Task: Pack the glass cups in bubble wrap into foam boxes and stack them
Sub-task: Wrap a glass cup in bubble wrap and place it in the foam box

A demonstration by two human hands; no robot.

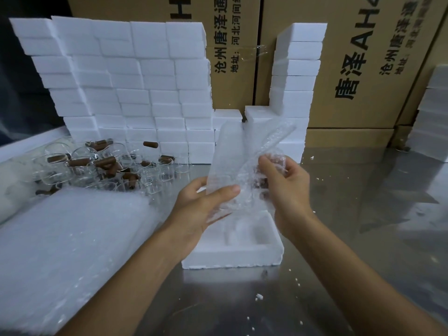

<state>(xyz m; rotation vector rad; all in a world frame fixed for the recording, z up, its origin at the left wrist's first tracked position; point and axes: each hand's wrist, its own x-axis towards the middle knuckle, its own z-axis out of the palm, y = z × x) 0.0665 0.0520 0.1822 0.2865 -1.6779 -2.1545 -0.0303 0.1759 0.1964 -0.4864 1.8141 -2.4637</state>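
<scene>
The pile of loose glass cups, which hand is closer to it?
Left. The left hand holds the bubble wrap just right of the glass cups; the right hand is farther right.

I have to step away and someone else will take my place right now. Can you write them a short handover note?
Left hand pinches the lower edge of the bubble wrap sheet; right hand grips the wrapped glass cup in it.
Open foam box sits empty right below the hands.
Unwrapped glass cups with brown handles lie at left, behind the bubble wrap pile.
Closed foam boxes are stacked at the back.
Left: finish wrapping, seat the cup, close, stack.
</scene>
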